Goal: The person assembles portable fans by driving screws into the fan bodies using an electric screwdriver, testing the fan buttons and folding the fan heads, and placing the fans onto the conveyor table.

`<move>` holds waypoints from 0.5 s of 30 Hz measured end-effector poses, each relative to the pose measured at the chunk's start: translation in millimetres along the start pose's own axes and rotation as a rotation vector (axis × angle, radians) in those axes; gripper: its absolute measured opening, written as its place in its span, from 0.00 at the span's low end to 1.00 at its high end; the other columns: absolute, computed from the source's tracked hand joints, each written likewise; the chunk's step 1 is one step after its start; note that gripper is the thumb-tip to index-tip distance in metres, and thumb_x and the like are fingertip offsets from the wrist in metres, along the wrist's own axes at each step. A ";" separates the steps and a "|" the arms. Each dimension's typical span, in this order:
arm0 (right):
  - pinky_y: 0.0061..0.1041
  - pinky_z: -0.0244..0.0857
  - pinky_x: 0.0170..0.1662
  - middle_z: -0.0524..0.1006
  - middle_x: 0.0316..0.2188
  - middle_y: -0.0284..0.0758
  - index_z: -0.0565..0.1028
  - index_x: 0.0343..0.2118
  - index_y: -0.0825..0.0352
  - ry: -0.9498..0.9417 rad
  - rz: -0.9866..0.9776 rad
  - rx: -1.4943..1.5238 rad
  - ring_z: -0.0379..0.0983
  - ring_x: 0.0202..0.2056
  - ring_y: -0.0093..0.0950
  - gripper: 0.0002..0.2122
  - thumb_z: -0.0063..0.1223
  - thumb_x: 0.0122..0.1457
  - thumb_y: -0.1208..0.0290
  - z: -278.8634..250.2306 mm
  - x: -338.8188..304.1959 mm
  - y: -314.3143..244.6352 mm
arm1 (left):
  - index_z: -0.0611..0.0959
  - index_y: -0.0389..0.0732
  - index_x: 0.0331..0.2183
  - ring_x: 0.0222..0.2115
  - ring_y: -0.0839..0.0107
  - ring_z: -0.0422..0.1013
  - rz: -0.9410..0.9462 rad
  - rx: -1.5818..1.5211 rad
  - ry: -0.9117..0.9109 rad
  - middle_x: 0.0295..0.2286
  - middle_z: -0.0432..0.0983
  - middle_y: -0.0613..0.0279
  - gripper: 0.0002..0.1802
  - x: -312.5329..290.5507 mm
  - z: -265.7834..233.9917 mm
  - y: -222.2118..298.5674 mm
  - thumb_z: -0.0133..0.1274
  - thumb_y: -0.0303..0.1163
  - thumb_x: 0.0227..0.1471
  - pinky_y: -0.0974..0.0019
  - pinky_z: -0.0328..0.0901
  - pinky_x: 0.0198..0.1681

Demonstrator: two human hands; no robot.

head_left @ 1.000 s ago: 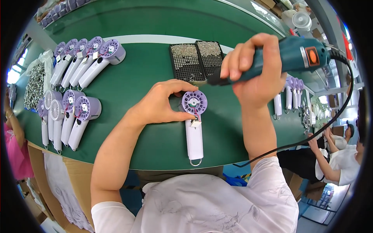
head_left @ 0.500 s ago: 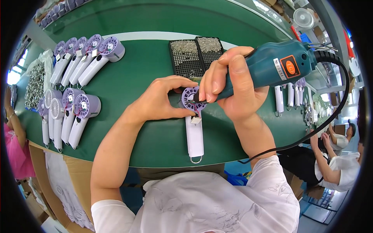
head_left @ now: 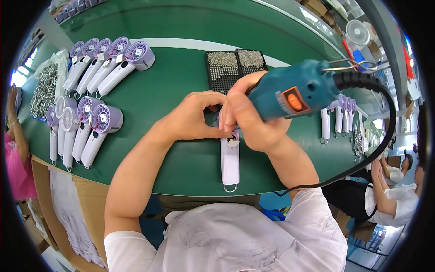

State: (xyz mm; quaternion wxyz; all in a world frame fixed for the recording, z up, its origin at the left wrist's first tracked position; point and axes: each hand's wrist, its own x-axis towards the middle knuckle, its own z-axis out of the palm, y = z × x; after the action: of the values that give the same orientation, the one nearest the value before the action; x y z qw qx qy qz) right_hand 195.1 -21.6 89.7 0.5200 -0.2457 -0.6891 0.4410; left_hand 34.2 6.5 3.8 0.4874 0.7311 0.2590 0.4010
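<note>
My right hand point(head_left: 254, 121) is wrapped round a teal electric screwdriver point(head_left: 276, 88), slightly blurred and tilted down toward a handheld fan point(head_left: 230, 164). The fan lies on the green bench, its white handle and wire loop toward me. Curved about the fan's round purple head, my left hand point(head_left: 189, 119) grips it with thumb and fingers. Most of that head and the screwdriver's tip are hidden behind my right hand. A small white connector point(head_left: 233, 143) on thin wires rests at the top of the handle. Just beyond my hands stand two black screw trays point(head_left: 222, 75).
Two rows of purple-and-white handheld fans point(head_left: 106, 120) lie at the left, beside a bag of metal loops point(head_left: 45, 93). A black cord point(head_left: 383, 147) arcs down the right side from the screwdriver. More fans point(head_left: 339, 120) lie on the right; other people sit at both sides.
The screwdriver's body has swung left and lower, and my right hand has moved left, now covering the fan head. My left hand keeps its hold. The whole view has shifted slightly.
</note>
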 end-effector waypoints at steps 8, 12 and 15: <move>0.25 0.71 0.21 0.74 0.17 0.37 0.69 0.30 0.74 0.016 0.025 0.027 0.73 0.16 0.24 0.02 0.50 0.59 0.84 2.8 1.5 12.0 | 0.83 0.37 0.39 0.33 0.64 0.76 -0.080 -0.033 -0.030 0.33 0.80 0.57 0.27 -2.2 -3.1 2.5 0.74 0.32 0.33 0.63 0.70 0.40; 0.26 0.71 0.21 0.72 0.16 0.35 0.68 0.31 0.73 -0.006 0.005 0.028 0.73 0.16 0.23 0.04 0.51 0.59 0.84 1.2 0.8 13.2 | 0.83 0.37 0.38 0.33 0.64 0.76 -0.047 0.037 -0.028 0.32 0.80 0.57 0.27 -1.8 -1.8 0.3 0.74 0.32 0.32 0.63 0.70 0.40; 0.25 0.71 0.21 0.72 0.16 0.35 0.68 0.32 0.73 0.005 -0.004 0.082 0.73 0.17 0.23 0.04 0.52 0.59 0.84 5.3 -2.3 15.3 | 0.83 0.37 0.38 0.33 0.63 0.76 -0.027 0.056 -0.014 0.32 0.80 0.57 0.26 -3.6 -3.5 1.0 0.74 0.32 0.33 0.63 0.70 0.41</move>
State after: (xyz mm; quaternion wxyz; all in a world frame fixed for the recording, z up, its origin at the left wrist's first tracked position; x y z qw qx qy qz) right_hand 189.1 -17.9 75.0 0.5322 -0.2239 -0.6697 0.4671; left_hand 29.3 5.1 4.3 0.4739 0.7438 0.2768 0.3816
